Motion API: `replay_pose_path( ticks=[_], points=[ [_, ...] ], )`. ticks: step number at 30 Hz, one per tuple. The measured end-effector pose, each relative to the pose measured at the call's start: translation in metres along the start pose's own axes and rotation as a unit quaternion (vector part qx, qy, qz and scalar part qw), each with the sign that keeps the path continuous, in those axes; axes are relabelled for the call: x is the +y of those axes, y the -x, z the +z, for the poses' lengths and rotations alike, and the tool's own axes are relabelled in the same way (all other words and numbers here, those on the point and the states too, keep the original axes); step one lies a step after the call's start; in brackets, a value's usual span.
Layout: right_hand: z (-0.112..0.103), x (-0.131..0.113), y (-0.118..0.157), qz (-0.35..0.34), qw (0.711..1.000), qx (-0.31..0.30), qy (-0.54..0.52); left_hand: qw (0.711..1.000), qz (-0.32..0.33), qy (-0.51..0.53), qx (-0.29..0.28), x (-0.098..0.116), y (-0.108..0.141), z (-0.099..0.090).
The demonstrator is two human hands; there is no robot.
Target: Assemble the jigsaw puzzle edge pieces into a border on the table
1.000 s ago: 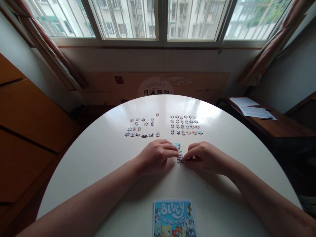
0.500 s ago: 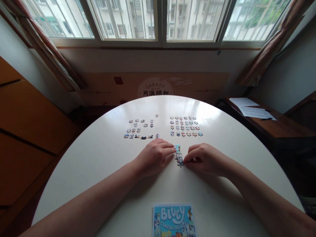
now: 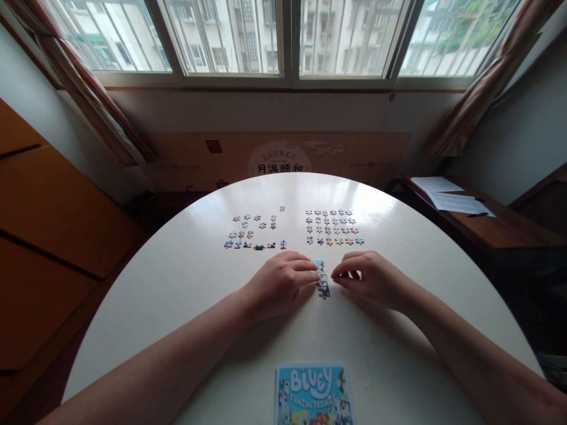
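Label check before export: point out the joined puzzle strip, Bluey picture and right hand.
Joined puzzle strip [image 3: 323, 284]: head view, on pieces near its middle.
Bluey picture [image 3: 314, 395]: head view, middle of its visible part.
Right hand [image 3: 369, 278]: head view, middle of the hand.

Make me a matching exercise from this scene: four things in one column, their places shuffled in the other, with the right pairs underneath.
Column 1
1. Left hand
2. Right hand
3. Bluey picture
4. White papers

Column 2
A. On the brown desk at the right
B. Just to the right of the joined puzzle strip
C. At the bottom edge of the view
D. Overlapping the left side of the joined puzzle strip

Right pairs
1-D
2-B
3-C
4-A
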State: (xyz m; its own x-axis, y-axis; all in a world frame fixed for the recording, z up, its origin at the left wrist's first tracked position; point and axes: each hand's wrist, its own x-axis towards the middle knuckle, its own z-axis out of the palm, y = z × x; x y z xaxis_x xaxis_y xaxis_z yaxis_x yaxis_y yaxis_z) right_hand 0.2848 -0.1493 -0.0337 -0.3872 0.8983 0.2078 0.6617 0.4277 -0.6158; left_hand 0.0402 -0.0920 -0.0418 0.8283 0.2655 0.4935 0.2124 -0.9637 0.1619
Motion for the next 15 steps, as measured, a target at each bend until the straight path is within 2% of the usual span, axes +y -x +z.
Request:
replay_pose_path(
  ticks=[4,10,15],
  points=[
    [0.0006,0.0039,-0.0015,0.014,0.998,0.061,0.016,1.000,0.026,0.000,-0.013,0.0023,-0.0003,-0.0008],
    [0.0039,0.0030,-0.0021,0.015,0.999,0.036,0.014,1.000,0.025,-0.007,-0.016,-0.0019,0.0008,0.0024],
    [0.0082,0.0034,-0.0045,0.029,0.997,0.060,0.050,0.999,0.025,-0.012,-0.019,-0.0009,0.0001,0.0023]
  ],
)
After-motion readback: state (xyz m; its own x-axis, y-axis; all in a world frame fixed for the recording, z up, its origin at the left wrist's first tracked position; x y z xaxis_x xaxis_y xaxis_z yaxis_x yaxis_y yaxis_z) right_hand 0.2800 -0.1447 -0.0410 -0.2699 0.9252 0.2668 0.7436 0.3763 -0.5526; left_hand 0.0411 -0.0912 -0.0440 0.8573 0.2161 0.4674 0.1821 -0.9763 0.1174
